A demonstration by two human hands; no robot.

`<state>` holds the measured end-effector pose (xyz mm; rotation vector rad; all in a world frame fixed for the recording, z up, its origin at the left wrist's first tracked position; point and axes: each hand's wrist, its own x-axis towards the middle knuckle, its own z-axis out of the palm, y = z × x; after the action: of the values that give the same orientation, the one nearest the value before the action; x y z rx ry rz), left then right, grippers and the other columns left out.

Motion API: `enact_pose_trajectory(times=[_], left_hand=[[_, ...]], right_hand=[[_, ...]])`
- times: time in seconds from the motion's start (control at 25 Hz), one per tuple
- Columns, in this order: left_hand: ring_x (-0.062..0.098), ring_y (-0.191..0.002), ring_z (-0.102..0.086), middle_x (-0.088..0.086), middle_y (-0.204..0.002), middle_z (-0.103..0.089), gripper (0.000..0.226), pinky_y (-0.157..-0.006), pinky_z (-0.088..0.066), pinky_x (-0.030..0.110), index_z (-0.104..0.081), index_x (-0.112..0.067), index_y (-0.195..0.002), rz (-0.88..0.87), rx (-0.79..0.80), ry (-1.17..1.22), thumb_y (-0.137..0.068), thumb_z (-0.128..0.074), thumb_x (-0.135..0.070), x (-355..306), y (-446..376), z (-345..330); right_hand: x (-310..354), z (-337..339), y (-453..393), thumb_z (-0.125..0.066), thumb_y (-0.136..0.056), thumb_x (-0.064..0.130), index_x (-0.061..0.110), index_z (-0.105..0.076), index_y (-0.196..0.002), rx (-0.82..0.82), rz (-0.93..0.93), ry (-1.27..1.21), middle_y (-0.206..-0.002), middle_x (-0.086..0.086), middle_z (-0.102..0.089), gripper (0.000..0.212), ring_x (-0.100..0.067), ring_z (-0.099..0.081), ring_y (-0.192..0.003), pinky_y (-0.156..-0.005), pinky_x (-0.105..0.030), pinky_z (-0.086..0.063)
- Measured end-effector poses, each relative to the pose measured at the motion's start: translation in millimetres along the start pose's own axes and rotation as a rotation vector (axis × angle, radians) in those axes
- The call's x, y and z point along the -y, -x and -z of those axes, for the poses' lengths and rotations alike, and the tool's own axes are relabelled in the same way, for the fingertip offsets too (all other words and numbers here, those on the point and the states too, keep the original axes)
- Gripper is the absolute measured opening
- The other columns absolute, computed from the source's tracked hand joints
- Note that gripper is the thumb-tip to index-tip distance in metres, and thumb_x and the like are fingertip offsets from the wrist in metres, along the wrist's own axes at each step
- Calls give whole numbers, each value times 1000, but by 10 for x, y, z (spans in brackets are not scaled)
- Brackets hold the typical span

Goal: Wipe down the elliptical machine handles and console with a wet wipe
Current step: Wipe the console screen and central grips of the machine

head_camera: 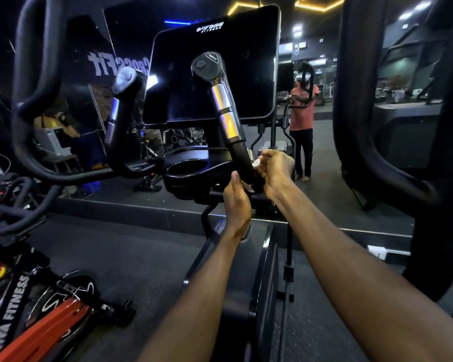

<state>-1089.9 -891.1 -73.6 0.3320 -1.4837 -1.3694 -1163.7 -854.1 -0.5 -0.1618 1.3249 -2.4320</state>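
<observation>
Honestly, both hands are at the base of the right inner handle (226, 118), right hand (276, 169) pinching the wet wipe (257, 163) against it, left hand (236, 202) curled round below, so the small bunched wipe could slip or miss patches.

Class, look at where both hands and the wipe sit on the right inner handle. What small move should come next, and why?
Probably slide the wet wipe up the handle. The right hand pinches the wipe at the handle's black base, where the left hand also grips with a bit of wipe showing, while the silver sensor bands and the button cap sit above both hands.
</observation>
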Motion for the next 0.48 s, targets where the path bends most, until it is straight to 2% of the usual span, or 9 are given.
enact_pose_trajectory(times=[0.12,0.2,0.32,0.4,0.48], left_hand=[[7,-62,-52,-4,-67,-58,49,-64,-42,24,-53,-21,-67,82,-17,-49,-107,-29,-33,48,0,-21],[10,-69,-56,-2,-73,-63,47,-72,-44,27,-61,-20,-77,227,-26,187,-105,-30,-42,-10,53,-124],[19,-78,-59,9,-89,-67,54,-78,-46,30,-65,-10,-100,476,-14,735,-104,-27,-48,-161,-36,-260],[27,-89,-56,18,-108,-62,63,-87,-43,36,-60,-4,-122,648,4,901,-102,-26,-54,-251,-265,-205],[33,-103,-54,23,-123,-55,71,-92,-43,41,-46,0,-140,761,50,940,-101,-26,-56,-360,-347,-108]], right_hand=[[-19,87,45,-44,-86,3,15,-63,-78,-9,-25,3,-59,2,-57,24,-11,-47,-47,-48,-23,-36],[-54,147,42,-42,-89,6,15,-58,-77,-8,-48,-19,-61,0,-55,22,-13,-45,-49,-49,-24,-32],[-74,172,56,-38,-98,14,15,-55,-76,17,-93,-39,-62,-2,-53,28,-13,-42,-47,-44,-22,-31],[-71,171,52,-36,-101,17,15,-53,-75,12,-105,-61,-62,-3,-52,31,-12,-40,-44,-38,-19,-29],[-54,190,55,-37,-101,18,15,-54,-75,-4,-96,-61,-64,-3,-52,31,-12,-41,-44,-35,-16,-26]])
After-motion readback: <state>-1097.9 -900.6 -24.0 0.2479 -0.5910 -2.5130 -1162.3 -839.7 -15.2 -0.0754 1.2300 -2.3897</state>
